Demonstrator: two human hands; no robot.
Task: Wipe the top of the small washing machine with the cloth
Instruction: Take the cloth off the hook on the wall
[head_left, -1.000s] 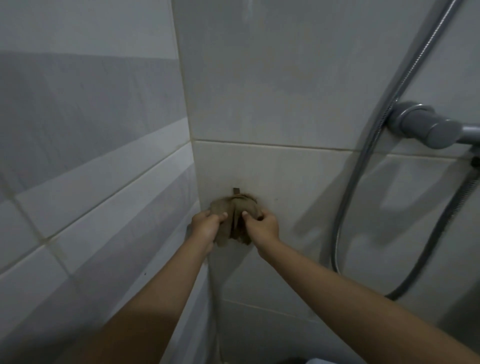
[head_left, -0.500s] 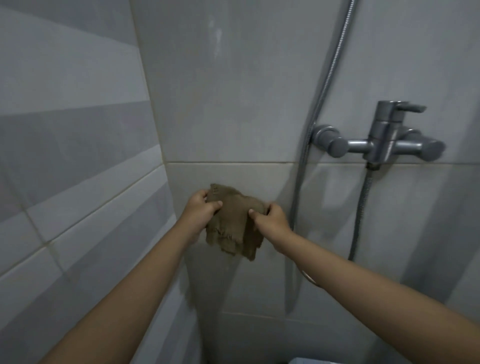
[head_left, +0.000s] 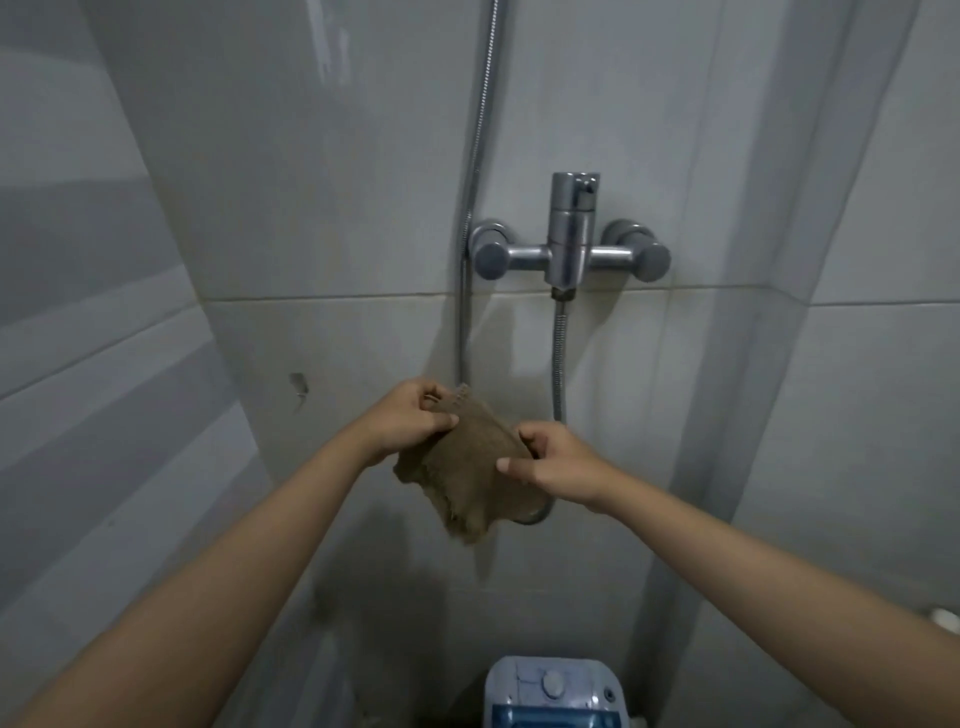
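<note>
A brown frayed cloth (head_left: 470, 470) hangs in the air in front of the tiled wall, held by both hands. My left hand (head_left: 410, 421) pinches its upper left corner. My right hand (head_left: 553, 465) grips its right edge with the index finger stretched out. Far below, at the bottom edge of the view, the blue-and-white top of the small washing machine (head_left: 550, 691) shows, with a round knob on its panel. Both hands are well above the machine.
A chrome shower mixer tap (head_left: 571, 249) is fixed to the wall above the hands. Its metal hose (head_left: 558, 358) loops down behind the cloth. A small wall hook (head_left: 298, 387) sits left of the hands. Grey tiled walls close in on the left and right.
The cloth came off the wall hook and moved right and down with both hands. The view panned right and down, bringing the tap and the washing machine top into sight.
</note>
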